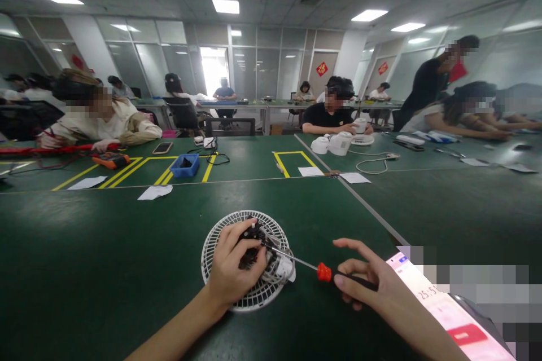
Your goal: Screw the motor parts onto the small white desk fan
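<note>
Here, the left hand (232,265) pinches a black mechanical part (253,230) over the round white plastic grille (256,299). The right hand (367,280) holds a red-and-black screwdriver (324,272) toward it; this screwdriving step probably calls for steady alignment.

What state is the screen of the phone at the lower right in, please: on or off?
On: the phone has a glowing pink and white screen, showing digits and a red patch.

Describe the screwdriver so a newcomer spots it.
On the green table, find the round white grille. The screwdriver runs from over it into the right hand; its slim metal shaft and red-collared black handle set it apart from the grille.
</note>
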A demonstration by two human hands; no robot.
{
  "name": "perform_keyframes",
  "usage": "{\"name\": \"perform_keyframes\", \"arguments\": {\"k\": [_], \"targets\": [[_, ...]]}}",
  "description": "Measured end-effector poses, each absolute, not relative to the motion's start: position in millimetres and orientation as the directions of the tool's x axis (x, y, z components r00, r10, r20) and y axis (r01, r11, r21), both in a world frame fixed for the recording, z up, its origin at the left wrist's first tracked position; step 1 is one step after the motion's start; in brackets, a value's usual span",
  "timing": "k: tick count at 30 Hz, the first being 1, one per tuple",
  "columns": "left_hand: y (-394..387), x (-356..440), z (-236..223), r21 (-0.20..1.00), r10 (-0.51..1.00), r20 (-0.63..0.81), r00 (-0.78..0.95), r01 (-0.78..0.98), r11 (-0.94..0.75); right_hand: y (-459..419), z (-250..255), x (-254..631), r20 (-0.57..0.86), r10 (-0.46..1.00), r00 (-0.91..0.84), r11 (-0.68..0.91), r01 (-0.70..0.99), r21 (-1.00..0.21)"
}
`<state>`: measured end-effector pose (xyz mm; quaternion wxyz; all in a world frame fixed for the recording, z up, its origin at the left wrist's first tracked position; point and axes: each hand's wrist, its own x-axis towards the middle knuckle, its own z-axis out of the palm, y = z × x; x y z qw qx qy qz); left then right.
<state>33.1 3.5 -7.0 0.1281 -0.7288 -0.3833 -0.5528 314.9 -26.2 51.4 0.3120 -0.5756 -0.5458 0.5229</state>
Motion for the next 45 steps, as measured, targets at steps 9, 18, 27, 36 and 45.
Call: {"name": "perform_keyframes", "arguments": {"k": [9,18,27,36,45], "targets": [[3,33,-7,0.247,0.425,0.900,0.094,0.695,-0.676,-23,46,314,-0.280,0.949,-0.144,-0.219,0.334,-0.917],[4,33,-6,0.248,0.417,0.904,0.090,0.685,-0.685,-21,41,312,-0.271,0.947,-0.171,-0.185,0.399,-0.898],[4,33,-6,0.237,0.410,0.907,0.099,0.685,-0.689,-22,41,316,-0.360,0.895,-0.263,-0.242,0.393,-0.887],[4,31,-9,0.237,0.417,0.902,0.114,0.675,-0.699,-26,45,319,-0.246,0.914,-0.323,-0.138,0.324,-0.936],[3,30,-9,0.219,0.412,0.900,0.141,0.670,-0.709,-24,47,319,-0.333,0.897,-0.292,-0.186,0.433,-0.882]]}}
